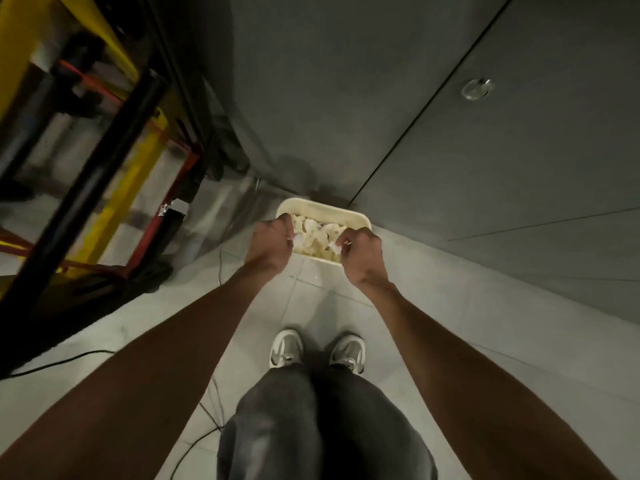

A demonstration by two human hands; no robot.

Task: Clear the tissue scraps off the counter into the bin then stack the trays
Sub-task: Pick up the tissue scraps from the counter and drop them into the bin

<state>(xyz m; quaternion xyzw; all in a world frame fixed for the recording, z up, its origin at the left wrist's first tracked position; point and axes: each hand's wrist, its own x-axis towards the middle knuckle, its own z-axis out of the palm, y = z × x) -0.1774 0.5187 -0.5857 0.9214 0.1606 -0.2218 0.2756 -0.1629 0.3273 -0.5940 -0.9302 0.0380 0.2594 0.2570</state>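
The left hand (272, 242) and right hand (362, 252) hover over the bin (325, 206) on the floor (311, 306), fingers (346, 237) curled round white tissue scraps (333, 248), probably so these drop inside.

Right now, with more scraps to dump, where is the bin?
Head view, centre: the bin sits on the floor by the grey cabinet, below the left hand and right hand.
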